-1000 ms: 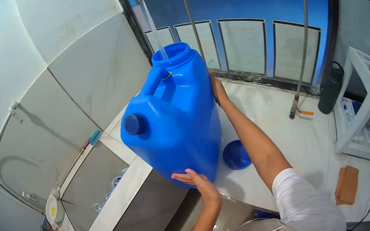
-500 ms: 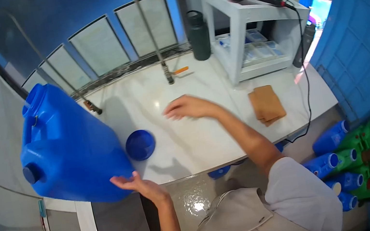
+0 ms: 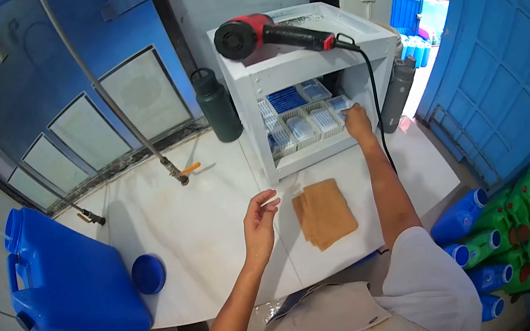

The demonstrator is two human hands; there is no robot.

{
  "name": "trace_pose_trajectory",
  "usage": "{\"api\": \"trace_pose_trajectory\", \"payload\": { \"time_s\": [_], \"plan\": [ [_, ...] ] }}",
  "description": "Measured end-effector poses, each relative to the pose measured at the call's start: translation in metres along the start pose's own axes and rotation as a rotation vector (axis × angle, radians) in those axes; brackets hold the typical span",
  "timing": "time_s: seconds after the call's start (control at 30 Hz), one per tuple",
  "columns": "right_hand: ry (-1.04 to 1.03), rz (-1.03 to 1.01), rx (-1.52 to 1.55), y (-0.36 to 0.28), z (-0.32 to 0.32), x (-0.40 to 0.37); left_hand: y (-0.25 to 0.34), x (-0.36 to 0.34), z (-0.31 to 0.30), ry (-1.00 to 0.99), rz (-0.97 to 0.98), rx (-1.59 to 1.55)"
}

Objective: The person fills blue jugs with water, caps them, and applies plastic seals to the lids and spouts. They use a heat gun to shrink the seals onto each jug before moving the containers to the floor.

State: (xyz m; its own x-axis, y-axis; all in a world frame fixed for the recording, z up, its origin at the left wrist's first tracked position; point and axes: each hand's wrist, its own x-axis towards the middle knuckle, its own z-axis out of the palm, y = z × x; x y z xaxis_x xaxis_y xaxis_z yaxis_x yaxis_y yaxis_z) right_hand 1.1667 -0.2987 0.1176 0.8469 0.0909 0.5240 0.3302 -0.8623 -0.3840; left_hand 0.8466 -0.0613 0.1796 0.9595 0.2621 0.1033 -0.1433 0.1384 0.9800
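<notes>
reaching among shelf packets (image 3: 304,127), right hand (image 3: 357,123)

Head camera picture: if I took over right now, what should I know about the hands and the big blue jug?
Right hand: reached into the white shelf box, fingers at the small packets; grip hidden.
Left hand: open, empty, above the counter beside the brown cloth.
Blue jug: set down at the counter's left end, no hand on it.
Blue cap: lies loose beside the jug, not yet on it.
No packet is out of the box yet.
</notes>
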Motion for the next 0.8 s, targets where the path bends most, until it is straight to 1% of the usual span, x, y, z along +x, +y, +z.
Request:
{"api": "trace_pose_trajectory", "payload": {
  "time_s": [0.03,0.1,0.13,0.23,0.27,0.3,0.37,0.4,0.43,0.5,0.53,0.57,0.6,0.63,0.67,0.7,0.73,0.77,0.8],
  "plan": [
    [0.002,-0.004,0.004,0.004,0.0,0.007,0.0,0.007,0.006,0.003,0.005,0.002],
    [-0.166,-0.065,-0.094,0.011,0.001,0.015,0.0,0.016,0.017,-0.004,-0.029,0.027],
    [-0.148,-0.066,-0.032,0.013,0.005,0.016,-0.002,0.02,0.02,0.0,-0.03,0.029],
    [-0.141,-0.117,-0.079,0.018,0.014,0.019,-0.008,0.033,0.028,0.014,-0.053,0.007],
    [-0.087,-0.098,-0.039,0.019,0.019,0.018,-0.008,0.036,0.032,0.007,-0.042,0.012],
    [-0.088,-0.099,-0.037,0.022,0.021,0.017,-0.008,0.039,0.036,0.0,-0.032,0.017],
    [0.24,-0.057,0.385,0.014,0.012,0.015,-0.002,0.043,0.043,-0.003,-0.018,0.049],
    [0.265,0.017,0.5,0.008,0.008,0.015,0.001,0.046,0.047,-0.005,-0.005,0.078],
    [0.266,0.01,0.506,-0.008,-0.004,0.011,0.003,0.052,0.049,0.001,0.001,0.079],
    [0.129,-0.022,1.089,-0.052,-0.034,-0.008,0.006,0.064,0.052,0.026,0.13,0.245],
    [0.018,0.007,1.159,-0.08,-0.057,-0.022,0.011,0.068,0.057,0.039,0.133,0.249],
    [-0.096,0.035,1.228,-0.107,-0.081,-0.037,0.019,0.072,0.064,0.071,0.176,0.276],
    [-0.131,-0.056,1.223,-0.126,-0.096,-0.051,0.026,0.074,0.069,0.101,0.22,0.303],
    [-0.163,-0.147,1.215,-0.142,-0.107,-0.063,0.032,0.074,0.072,0.109,0.224,0.309],
    [-0.164,-0.152,1.222,-0.154,-0.114,-0.073,0.038,0.074,0.075,0.097,0.204,0.23],
    [-0.165,-0.231,1.22,-0.164,-0.12,-0.081,0.044,0.071,0.076,0.084,0.185,0.15],
    [-0.166,-0.308,1.216,-0.172,-0.127,-0.088,0.049,0.066,0.077,0.087,0.188,0.151],
    [-0.167,-0.312,1.217,-0.179,-0.135,-0.094,0.055,0.06,0.077,0.076,0.192,0.045],
    [-0.248,-0.176,1.455,-0.185,-0.145,-0.098,0.058,0.055,0.077,0.064,0.197,-0.062]
  ]
}}
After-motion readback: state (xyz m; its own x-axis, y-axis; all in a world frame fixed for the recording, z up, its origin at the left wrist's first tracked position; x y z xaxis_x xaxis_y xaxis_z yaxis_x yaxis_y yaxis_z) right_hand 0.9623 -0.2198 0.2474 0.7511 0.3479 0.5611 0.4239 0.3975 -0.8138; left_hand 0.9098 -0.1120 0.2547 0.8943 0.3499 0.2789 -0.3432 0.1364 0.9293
